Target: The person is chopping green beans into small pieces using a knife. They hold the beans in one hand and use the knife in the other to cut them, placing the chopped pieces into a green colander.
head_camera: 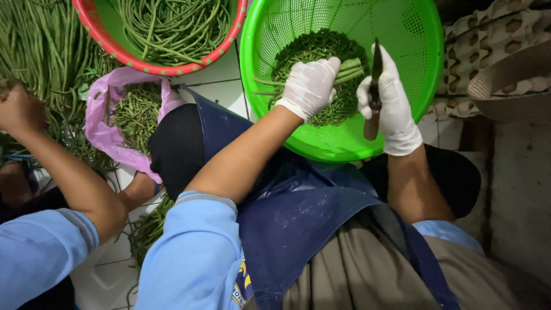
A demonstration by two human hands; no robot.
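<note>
My left hand (310,86), in a white glove, grips a bundle of long green beans (350,69) over a green perforated basket (422,57). My right hand (393,106), also gloved, holds a knife (374,86) with a wooden handle, its dark blade pointing up against the bundle's end. A heap of short cut bean pieces (321,49) lies in the basket under both hands. The basket rests on my lap, over a dark blue apron (298,206).
A red basket (115,49) of long beans stands at the top left, with a pink bag (106,135) of cut pieces below it. Loose long beans (40,51) cover the floor at left. Another person's arm (69,172) reaches in at left. Egg trays (493,34) are stacked at right.
</note>
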